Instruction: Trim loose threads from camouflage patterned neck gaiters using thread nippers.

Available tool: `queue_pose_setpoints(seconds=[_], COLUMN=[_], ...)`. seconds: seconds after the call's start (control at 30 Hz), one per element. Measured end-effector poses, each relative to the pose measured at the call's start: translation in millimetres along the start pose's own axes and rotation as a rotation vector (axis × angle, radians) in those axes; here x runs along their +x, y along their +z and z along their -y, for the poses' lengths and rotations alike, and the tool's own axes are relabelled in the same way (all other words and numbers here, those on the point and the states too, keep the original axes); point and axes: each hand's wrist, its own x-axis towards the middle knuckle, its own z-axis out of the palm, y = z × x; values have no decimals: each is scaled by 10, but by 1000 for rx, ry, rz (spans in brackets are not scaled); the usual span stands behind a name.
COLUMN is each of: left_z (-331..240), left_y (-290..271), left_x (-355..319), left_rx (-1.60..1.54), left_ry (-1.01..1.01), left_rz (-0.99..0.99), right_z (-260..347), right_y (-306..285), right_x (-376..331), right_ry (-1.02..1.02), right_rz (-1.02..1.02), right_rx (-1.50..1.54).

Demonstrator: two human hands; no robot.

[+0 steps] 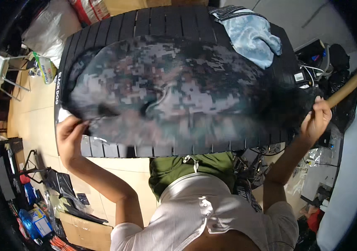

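Note:
A large dark cloth [186,92] with a pixelated grey, green and brown camouflage print spreads over a black slatted table [153,23]. Its near edge is smeared by motion and a crease runs near its middle. My left hand [72,134] pinches the cloth's near left corner, fingers closed. Out at the right, my right hand [317,119] is closed on the dark blurred end of the same cloth, beyond the table's edge. A light blue patterned cloth [251,37] with a dark band lies crumpled at the table's far right corner.
A wooden pole [347,88] slants up behind my right hand. Cables and black bags [341,83] crowd the right side. Left of the table are a white folding stool [9,73], a green and white packet [44,69] and a flattened cardboard box [84,230] on the tiled floor.

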Motion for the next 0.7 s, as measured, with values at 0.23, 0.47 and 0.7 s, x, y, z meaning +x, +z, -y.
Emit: queue_pose_setpoints(seconds=[0.23,0.47,0.7], left_z=[19,-115,-651], left_y=[-335,872,1095], left_x=[-177,490,-193], left_rx=[-752,-1031,-56], left_ry=[-391,-737,-639], left_rz=[-443,-11,236], right_z=[-67,-1046,-880], right_y=[-338,179,329], right_x=[-79,-11,-384], right_ry=[-42,596,673], right_rz=[-485,202,351], right_rx=[-602,-18,-336])
